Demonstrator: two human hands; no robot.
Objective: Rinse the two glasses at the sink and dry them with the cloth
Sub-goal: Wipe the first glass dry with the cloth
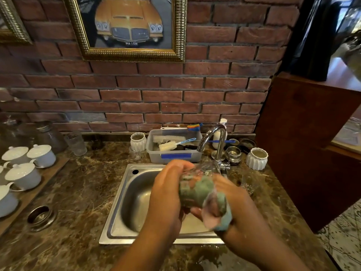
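Over the steel sink (125, 194) my left hand (168, 190) grips a clear glass (203, 169), which is blurred and partly wrapped. My right hand (232, 194) holds a green, pink and blue cloth (207, 200) bunched against and into the glass. A second clear glass (251, 182) stands upright on the marble counter to the right of the sink, apart from both hands. The chrome tap (214, 139) arches just behind the hands; I see no water running.
A plastic tub (175, 155) of brushes sits behind the sink, with white ribbed pots (256, 158) either side. White lidded cups (23, 173) fill a wooden tray at left, near a round metal opening (40, 217). A wooden partition (304, 145) bounds the right.
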